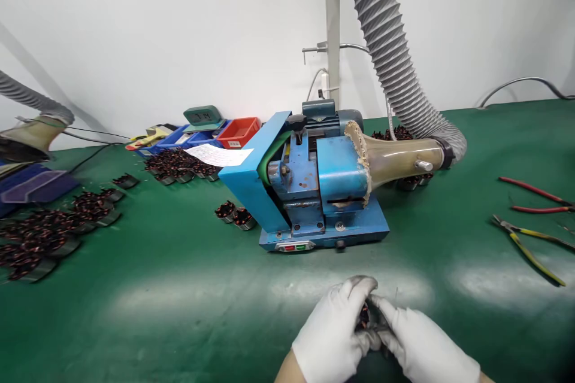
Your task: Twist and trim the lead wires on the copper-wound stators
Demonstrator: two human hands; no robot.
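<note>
My left hand (pixel 335 329), in a white glove with dirty fingertips, is closed round a motor stator (pixel 363 316) with copper windings. From the other side my right hand (pixel 417 338), gloved likewise, presses its fingers against the same stator. Most of the part is hidden by the gloves; only a little dark core and copper shows between them. Both hands are low in the head view, just in front of a blue belt machine (pixel 296 191) with a red and a green button.
Two stators (pixel 242 218) stand left of the machine. More stators (pixel 40 239) are grouped at the far left. Yellow-handled pliers (pixel 525 242) and red-handled pliers (pixel 539 194) lie at right. A grey hose (pixel 386 30) rises behind; a red bin (pixel 239 131) stands at the back.
</note>
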